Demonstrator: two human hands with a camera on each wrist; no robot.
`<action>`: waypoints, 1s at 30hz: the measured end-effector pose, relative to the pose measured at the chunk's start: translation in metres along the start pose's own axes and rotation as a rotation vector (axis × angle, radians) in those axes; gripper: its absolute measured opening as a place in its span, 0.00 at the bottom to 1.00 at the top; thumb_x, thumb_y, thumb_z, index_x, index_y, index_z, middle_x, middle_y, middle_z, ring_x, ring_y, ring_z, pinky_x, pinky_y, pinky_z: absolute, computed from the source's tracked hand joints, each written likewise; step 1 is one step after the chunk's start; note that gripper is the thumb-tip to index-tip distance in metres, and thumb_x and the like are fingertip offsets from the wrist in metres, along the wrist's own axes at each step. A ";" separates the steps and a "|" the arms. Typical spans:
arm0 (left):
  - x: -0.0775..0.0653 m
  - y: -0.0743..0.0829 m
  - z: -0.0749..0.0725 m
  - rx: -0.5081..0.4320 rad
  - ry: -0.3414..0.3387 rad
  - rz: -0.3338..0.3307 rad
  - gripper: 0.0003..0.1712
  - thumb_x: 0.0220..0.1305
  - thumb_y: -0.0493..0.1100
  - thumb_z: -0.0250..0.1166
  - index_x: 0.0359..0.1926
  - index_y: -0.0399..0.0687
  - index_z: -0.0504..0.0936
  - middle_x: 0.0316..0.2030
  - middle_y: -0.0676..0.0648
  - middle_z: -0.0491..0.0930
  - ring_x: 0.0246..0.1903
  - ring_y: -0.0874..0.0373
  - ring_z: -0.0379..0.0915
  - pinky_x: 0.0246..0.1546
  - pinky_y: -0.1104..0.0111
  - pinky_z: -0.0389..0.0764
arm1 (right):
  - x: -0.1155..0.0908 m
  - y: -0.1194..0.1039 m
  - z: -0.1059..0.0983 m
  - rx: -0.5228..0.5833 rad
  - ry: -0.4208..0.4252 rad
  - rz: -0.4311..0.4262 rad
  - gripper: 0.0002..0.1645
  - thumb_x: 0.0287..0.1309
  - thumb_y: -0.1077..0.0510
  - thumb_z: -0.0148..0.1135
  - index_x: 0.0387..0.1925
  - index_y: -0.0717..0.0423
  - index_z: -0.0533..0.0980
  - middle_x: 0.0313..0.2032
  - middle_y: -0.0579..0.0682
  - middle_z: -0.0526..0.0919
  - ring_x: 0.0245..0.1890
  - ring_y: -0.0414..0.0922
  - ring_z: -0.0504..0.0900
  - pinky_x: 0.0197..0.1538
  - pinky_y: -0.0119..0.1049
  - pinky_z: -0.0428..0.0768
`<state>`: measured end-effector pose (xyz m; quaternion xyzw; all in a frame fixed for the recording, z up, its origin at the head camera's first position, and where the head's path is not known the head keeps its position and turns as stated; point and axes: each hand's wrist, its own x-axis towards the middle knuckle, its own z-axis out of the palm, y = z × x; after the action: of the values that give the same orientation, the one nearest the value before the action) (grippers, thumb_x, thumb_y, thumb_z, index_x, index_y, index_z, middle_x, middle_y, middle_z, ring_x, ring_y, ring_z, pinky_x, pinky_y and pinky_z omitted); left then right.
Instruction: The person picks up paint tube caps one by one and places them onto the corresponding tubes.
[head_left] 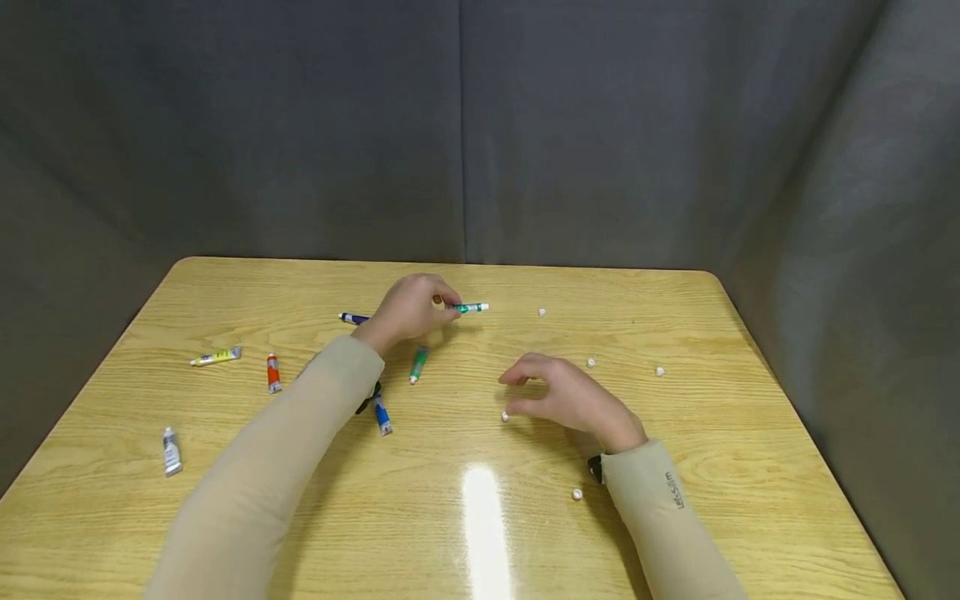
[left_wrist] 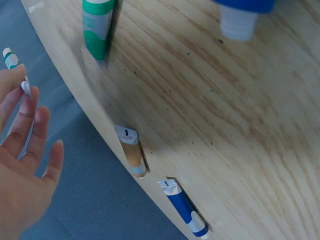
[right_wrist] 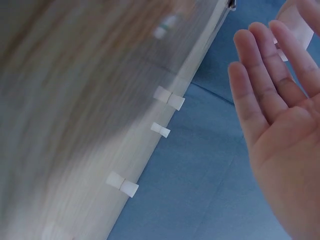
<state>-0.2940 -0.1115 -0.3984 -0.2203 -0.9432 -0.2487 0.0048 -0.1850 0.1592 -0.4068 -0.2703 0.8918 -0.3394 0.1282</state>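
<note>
My left hand [head_left: 414, 307] is over the table's far middle, pinching a small paint tube with green bands [head_left: 471, 307] by its flat end; its white tip points right. In the left wrist view, thumb and index finger hold that tube [left_wrist: 11, 60] while the other fingers spread loosely. An ochre tube [left_wrist: 133, 156] and a dark blue tube [left_wrist: 186, 207] lie near this hand. My right hand [head_left: 566, 396] hovers right of centre, fingers gently bent, thumb apart from them. Close to its thumb is a small white cap [head_left: 505, 417]. A pale bit between the right fingers in the right wrist view is unclear.
Left on the wooden table [head_left: 465, 450] lie yellow [head_left: 216, 357], red [head_left: 273, 373], white [head_left: 172, 452], blue [head_left: 382, 414] and green [head_left: 418, 365] tubes. White caps [head_left: 591, 362] are scattered at right, one nearer the front [head_left: 577, 494]. Dark curtains [head_left: 465, 133] hang behind.
</note>
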 end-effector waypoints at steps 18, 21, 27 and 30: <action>0.000 -0.012 0.020 -0.013 -0.067 -0.053 0.09 0.65 0.47 0.74 0.44 0.51 0.92 0.44 0.50 0.88 0.44 0.54 0.82 0.51 0.60 0.81 | 0.004 -0.003 0.010 -0.013 -0.151 -0.014 0.20 0.59 0.53 0.76 0.53 0.47 0.84 0.51 0.43 0.85 0.53 0.42 0.81 0.60 0.42 0.80; -0.001 -0.014 0.022 -0.003 -0.088 -0.050 0.08 0.65 0.46 0.73 0.44 0.51 0.92 0.44 0.50 0.88 0.43 0.54 0.81 0.50 0.60 0.81 | 0.003 -0.004 0.011 -0.016 -0.160 -0.017 0.19 0.59 0.54 0.76 0.52 0.48 0.84 0.50 0.43 0.85 0.52 0.42 0.81 0.60 0.42 0.81; 0.000 -0.015 0.023 0.012 -0.110 -0.034 0.09 0.65 0.46 0.74 0.44 0.51 0.93 0.43 0.50 0.87 0.40 0.55 0.79 0.48 0.61 0.79 | 0.003 -0.007 0.013 -0.020 -0.179 -0.027 0.16 0.59 0.56 0.75 0.49 0.49 0.85 0.47 0.44 0.84 0.47 0.42 0.80 0.54 0.37 0.81; 0.000 -0.016 0.023 0.019 -0.124 -0.034 0.10 0.65 0.47 0.74 0.44 0.51 0.93 0.43 0.50 0.86 0.41 0.55 0.78 0.48 0.61 0.79 | 0.004 -0.008 0.014 -0.026 -0.180 -0.027 0.13 0.60 0.58 0.74 0.47 0.48 0.86 0.44 0.44 0.84 0.44 0.40 0.80 0.50 0.32 0.80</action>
<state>-0.2986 -0.1125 -0.4258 -0.2193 -0.9476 -0.2257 -0.0557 -0.1791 0.1449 -0.4122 -0.3133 0.8774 -0.3037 0.1996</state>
